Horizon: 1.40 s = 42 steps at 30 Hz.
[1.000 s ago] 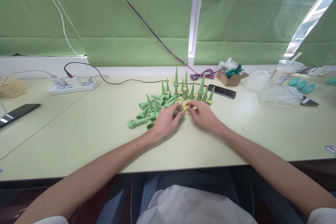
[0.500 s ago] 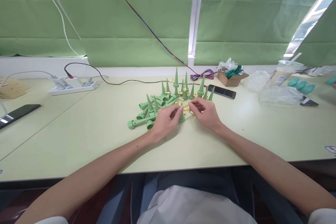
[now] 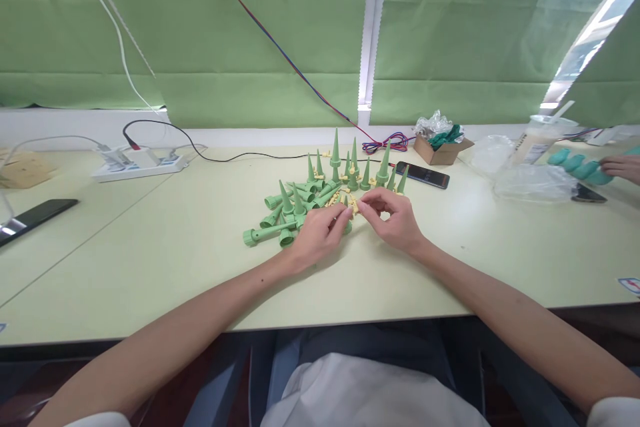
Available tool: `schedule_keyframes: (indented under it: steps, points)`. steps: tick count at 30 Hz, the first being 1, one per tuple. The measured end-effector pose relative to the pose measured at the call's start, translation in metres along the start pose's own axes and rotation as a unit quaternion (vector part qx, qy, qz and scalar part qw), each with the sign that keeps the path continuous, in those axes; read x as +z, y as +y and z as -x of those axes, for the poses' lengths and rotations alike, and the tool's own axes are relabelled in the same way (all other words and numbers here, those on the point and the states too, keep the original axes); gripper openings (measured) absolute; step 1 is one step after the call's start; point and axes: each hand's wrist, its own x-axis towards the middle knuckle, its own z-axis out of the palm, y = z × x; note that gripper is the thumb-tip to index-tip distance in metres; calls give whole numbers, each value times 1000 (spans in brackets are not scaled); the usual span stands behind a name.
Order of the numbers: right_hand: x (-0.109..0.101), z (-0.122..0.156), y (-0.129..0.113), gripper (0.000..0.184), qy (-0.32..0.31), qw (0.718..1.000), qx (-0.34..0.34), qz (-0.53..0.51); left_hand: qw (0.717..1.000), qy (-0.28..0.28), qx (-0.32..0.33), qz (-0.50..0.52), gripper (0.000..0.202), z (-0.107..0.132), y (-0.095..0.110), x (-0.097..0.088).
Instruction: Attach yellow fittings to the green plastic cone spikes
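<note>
Two-handed work over a pale desk [image 3: 210, 293]. Next in size: heap of green spikes [image 3: 286, 201], mostly tipped over, beside left hand [image 3: 319, 235]. Then standing green spikes [image 3: 354, 157], in a loose row beyond. Best to leave both groups alone: work low, no sweeping sideways into the upright ones.

On the left: thumb and finger pinched on one short spike [image 3: 348, 227], tip up, partly hidden, in front of the standing row. Hold steady and upright, low down, without covering the side facing the other grip. Right hand [image 3: 393, 219]: fingertips together, apparently clamped on a small yellow piece [image 3: 354, 205], right beside the short spike; too small to tell whether touching.

Judged as fitting-up work, so bring the piece in straight, press evenly, back off rather than force if crooked. Pinch only the outer end, leaving the near end free. Smallest: loose yellow bits [image 3: 334, 199] near the heap, better kept out from under the fingers.
</note>
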Motion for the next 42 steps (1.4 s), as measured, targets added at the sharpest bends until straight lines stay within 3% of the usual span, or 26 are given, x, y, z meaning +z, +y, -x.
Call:
schedule_keyframes:
  steps: [12,30,34,42]
  points:
    - [-1,-1,2,21,-43,999,28,-17,999,-5,33,-4,31,-1,-4,0]
    - [0,-2,7,25,-93,996,-11,4,997,37,57,-29,27,-2,-6,1]
    - [0,-3,7,28,-85,996,-11,23,997,48,38,-41,23,-2,-5,-1]
    - [-1,-5,14,29,-27,998,15,56,992,121,13,-43,14,-3,-4,-3]
